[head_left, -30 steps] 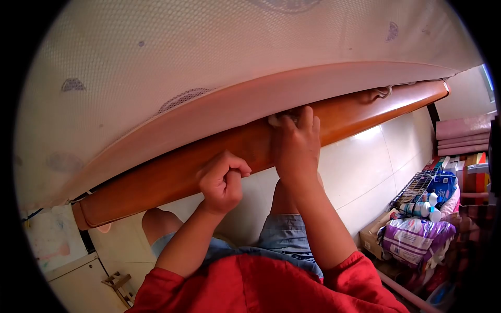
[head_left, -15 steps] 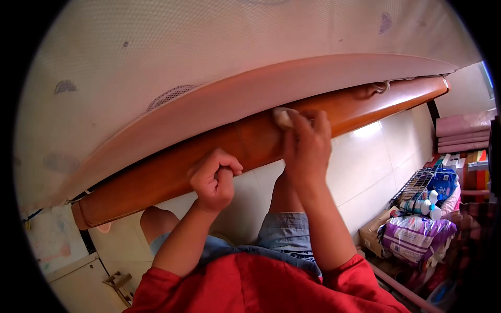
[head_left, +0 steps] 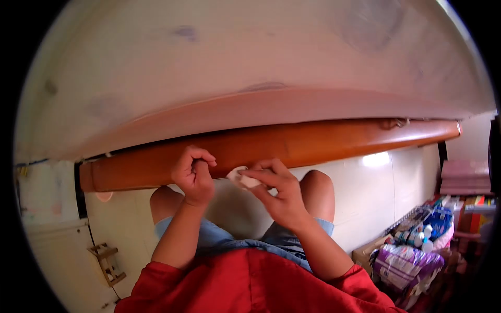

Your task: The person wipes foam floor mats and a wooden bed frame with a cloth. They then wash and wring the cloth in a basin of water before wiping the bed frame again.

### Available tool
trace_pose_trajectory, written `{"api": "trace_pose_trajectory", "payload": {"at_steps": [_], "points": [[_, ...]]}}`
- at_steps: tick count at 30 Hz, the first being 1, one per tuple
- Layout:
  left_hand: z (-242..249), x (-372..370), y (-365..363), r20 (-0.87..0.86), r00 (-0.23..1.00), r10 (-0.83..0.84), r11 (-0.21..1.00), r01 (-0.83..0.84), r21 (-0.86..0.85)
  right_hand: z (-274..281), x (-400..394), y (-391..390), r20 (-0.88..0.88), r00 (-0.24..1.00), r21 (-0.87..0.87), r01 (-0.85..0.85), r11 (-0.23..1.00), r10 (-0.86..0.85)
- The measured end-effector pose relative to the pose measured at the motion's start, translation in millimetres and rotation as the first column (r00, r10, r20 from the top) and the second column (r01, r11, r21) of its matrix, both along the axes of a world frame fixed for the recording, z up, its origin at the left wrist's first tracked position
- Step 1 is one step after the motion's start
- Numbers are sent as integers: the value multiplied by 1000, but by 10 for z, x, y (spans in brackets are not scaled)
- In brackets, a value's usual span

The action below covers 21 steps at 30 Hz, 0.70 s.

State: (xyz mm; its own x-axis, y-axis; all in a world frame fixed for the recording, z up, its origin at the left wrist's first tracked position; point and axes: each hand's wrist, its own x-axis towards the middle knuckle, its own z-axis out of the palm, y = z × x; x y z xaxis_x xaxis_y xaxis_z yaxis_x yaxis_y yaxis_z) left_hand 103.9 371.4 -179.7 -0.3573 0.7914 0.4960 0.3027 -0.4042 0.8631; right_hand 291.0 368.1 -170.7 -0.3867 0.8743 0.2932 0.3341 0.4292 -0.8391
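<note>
My right hand (head_left: 279, 193) pinches a small folded white cloth (head_left: 243, 178) between thumb and fingers, just off the lower edge of a glossy brown wooden bed rail (head_left: 308, 142). To its left my left hand (head_left: 193, 176) is closed in front of the same rail, fingers curled and thumb pressed in; whatever it may hold is hidden. Behind the rail rises a pale bed cover (head_left: 292, 101), and above that spreads a whitish net (head_left: 219, 57) with faint purple marks.
Pale floor tiles (head_left: 365, 180) lie below the rail. At right stand a purple plastic pack (head_left: 407, 266), white bottles (head_left: 415, 239), a blue pack (head_left: 440, 221) and folded pink material (head_left: 464, 177). A small wooden stool or frame (head_left: 108, 263) is at lower left.
My right hand has drawn the cloth off the rail, down and to the left, towards my left hand. The view has shifted, and my left hand stays closed.
</note>
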Motion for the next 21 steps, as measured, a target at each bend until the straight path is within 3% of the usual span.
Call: {"api": "trace_pose_trajectory", "payload": {"at_steps": [1,2,3,4,6,9,10,12,13,14,16,18,21], "points": [[-20,-144,-50,-7,999,41,999,-41,-16,30,-49,7,-353,934,-353,-89,932,-44],[-41,-282,-106,-14,996,86,996,-86,-34,51,-116,31,-608,766,-616,-292,731,-207],[-61,-413,-163,-21,992,128,991,-129,-27,-7,-205,72,-684,645,-671,-374,640,-341],[-87,-535,-203,-38,987,154,987,-155,-35,11,-265,169,-755,559,-645,-542,539,-342],[-94,-757,-258,-51,977,207,977,-209,-36,7,-482,299,-764,548,-646,-646,407,-342],[-77,-1025,-271,-262,913,312,948,-319,16,-7,-827,431,-781,584,-620,-686,379,-220],[-130,-1104,-262,-257,904,341,938,-347,22,82,-956,441,-781,593,-620,-696,364,-197],[-262,-1243,-232,-341,837,429,894,-448,24,311,-1232,442,-409,898,-798,-266,540,-162],[-253,-1267,-247,-441,798,411,904,-419,84,267,-1283,483,-358,933,-708,-292,643,29],[-268,-1283,-239,-440,787,434,892,-444,86,179,-1342,510,-358,932,-707,-309,636,55],[-310,-1300,-242,-480,749,457,888,-418,192,63,-1482,499,-368,897,-484,-409,774,243],[-304,-1312,-259,-492,746,449,890,-421,174,82,-1622,476,-478,854,-479,-449,755,204],[-297,-1281,-243,-496,744,447,891,-415,182,-19,-1774,507,-362,866,-263,-449,854,344]]}}
